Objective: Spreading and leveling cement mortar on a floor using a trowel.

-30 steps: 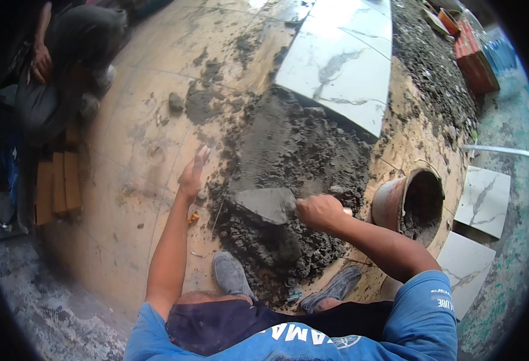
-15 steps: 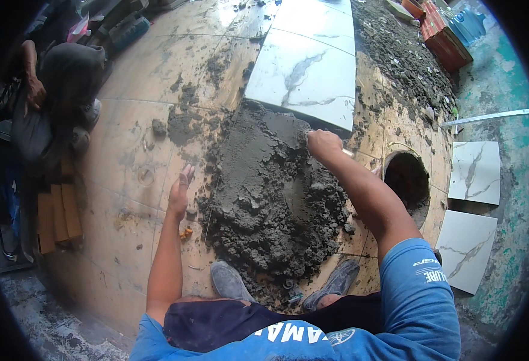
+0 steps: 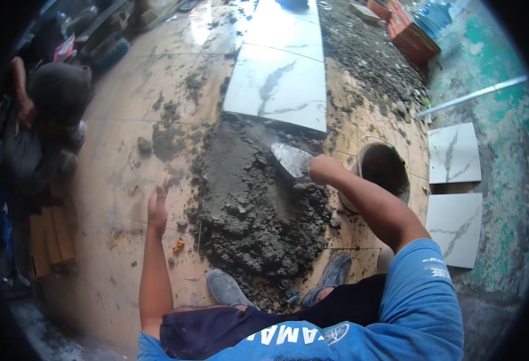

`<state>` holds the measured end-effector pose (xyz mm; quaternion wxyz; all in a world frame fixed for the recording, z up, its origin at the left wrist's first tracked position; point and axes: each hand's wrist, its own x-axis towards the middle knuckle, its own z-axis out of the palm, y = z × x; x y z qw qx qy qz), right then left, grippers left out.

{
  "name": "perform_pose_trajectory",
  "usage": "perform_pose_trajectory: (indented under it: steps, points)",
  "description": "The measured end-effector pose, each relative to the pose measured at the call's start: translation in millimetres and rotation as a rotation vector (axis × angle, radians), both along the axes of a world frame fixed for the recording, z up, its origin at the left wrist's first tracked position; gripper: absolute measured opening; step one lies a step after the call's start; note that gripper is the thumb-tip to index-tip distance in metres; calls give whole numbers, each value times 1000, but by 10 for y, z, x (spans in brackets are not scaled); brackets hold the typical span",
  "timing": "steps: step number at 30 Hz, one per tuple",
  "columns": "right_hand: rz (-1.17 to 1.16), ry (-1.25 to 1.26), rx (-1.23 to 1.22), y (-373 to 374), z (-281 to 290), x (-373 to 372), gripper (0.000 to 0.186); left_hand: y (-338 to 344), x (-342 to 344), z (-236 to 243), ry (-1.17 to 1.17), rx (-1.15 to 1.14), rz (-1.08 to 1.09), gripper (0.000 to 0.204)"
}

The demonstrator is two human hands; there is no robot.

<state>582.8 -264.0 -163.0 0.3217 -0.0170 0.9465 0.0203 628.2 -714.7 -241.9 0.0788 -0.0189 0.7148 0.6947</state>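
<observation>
My right hand (image 3: 324, 170) is closed around a trowel, its pale metal blade (image 3: 291, 159) angled over the right side of a grey mortar bed (image 3: 231, 174). The bed looks smoothed at its far left and lumpy toward my feet. Beyond it lies a row of white marble-look tiles (image 3: 300, 84), whose near edge borders the mortar. My left hand (image 3: 158, 207) hangs free left of the mortar, fingers stretched out and holding nothing.
A bucket (image 3: 385, 171) stands right of the mortar. Two loose tiles (image 3: 454, 225) lie by the right wall, near a long metal bar (image 3: 472, 96). Loose rubble (image 3: 373, 66) covers the far right floor. Another person (image 3: 54, 102) sits at the left, by cardboard pieces (image 3: 51, 237).
My right hand has drawn back from the tile edge, and the trowel blade now shows clearly. The view has shifted slightly; my left hand stays open.
</observation>
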Motion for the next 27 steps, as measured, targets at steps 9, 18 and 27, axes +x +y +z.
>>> perform_pose_trajectory:
  steps: [9, 18, 27]
  points:
    - [-248, 192, -125, 1507, 1717, 1122, 35, 1379, -377, 974, 177, -239, -521, 61]
    - [-642, 383, 11, 2542, 897, 2792, 45, 3728, -423, 654, -10, -419, -776, 55]
    - [-1580, 92, -1275, 2147, 120, 3222, 34, 5084, 30, 234, -561, 54, -492, 72]
